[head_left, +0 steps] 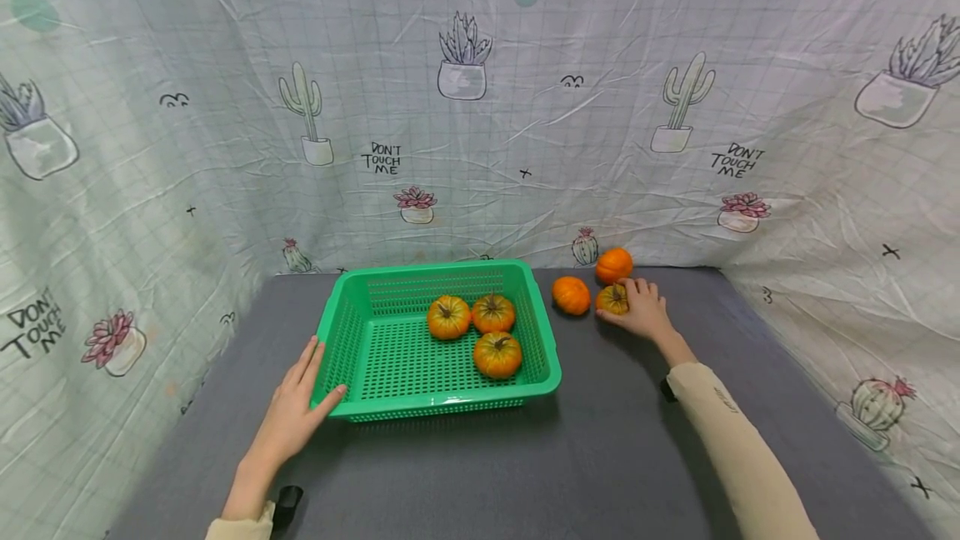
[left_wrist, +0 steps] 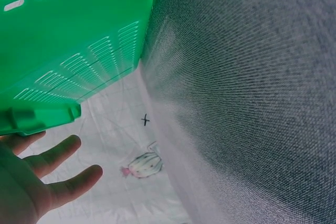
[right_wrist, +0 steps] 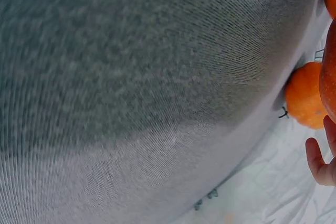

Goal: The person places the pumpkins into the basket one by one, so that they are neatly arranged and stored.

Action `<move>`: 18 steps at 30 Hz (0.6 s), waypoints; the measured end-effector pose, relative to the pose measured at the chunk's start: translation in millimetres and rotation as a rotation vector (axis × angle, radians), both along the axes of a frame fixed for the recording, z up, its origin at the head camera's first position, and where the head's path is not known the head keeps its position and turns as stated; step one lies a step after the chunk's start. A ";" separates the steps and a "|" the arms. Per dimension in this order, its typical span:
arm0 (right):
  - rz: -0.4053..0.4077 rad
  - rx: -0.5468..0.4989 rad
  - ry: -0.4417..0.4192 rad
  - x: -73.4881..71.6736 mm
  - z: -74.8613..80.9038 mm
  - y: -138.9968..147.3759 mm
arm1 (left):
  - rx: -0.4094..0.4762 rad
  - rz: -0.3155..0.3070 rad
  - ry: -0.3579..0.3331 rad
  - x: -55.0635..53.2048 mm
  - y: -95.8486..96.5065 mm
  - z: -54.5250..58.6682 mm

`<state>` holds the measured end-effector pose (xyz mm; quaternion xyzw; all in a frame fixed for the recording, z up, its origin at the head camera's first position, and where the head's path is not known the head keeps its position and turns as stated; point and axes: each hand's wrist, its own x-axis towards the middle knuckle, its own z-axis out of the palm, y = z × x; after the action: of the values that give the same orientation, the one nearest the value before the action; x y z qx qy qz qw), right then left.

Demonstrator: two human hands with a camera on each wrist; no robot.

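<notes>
A green plastic basket sits on the dark grey cloth with several small pumpkins in it, among them a greenish-orange pumpkin near its right side. My left hand rests at the basket's left rim, thumb and fingers spread; the left wrist view shows its fingers extended beside the green rim. To the right of the basket, my right hand grips a mottled pumpkin that stands on the cloth. The palm side of that hand is hidden in the head view.
Two brighter orange pumpkins stand close to my right hand: one pumpkin to its left and another pumpkin behind, near the back curtain. Printed curtains also hang along both sides. The grey cloth extends in front of the basket.
</notes>
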<state>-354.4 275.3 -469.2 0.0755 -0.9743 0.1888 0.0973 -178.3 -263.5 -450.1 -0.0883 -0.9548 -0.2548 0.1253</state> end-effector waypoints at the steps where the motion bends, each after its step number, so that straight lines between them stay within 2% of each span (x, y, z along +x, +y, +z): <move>1: 0.009 0.001 0.005 1.2 1.1 -1.0 | 0.002 -0.001 0.002 0.0 -0.1 0.1; 18: 0.133 0.045 0.086 26.7 15.4 -21.6 | 0.009 -0.003 0.014 -0.3 0.0 -0.7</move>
<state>-327.8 253.7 -453.7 0.1503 -0.9660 0.1696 0.1244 -178.6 -263.6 -450.8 -0.0911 -0.9525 -0.2589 0.1320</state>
